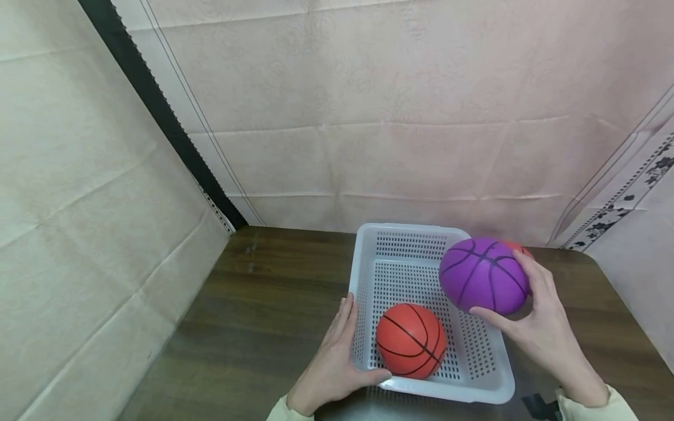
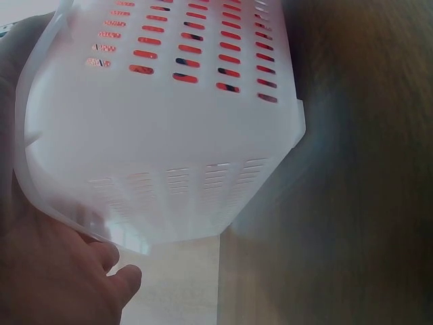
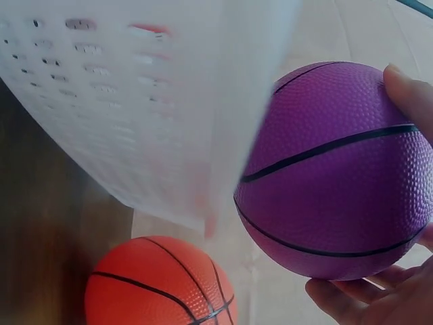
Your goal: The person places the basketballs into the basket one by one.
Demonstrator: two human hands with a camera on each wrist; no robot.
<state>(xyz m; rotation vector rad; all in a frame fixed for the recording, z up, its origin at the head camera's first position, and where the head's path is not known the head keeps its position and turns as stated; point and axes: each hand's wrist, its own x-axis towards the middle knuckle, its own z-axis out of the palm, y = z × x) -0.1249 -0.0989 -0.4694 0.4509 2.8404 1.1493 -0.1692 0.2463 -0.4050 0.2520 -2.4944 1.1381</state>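
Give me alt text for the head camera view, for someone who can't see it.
A right hand holds a purple ball at the right edge of a white basket on a wooden table, while the left hand rests on the basket's near-left corner. An orange ball sits inside; a second ball, mostly hidden, shows behind the purple one.

I faced a dark wood-grained tabletop that ran back to a creased, pale pinkish far wall, with a creased cream left wall beside it, a black strip slanting down the far left corner, and a floral border beside the pale right wall.
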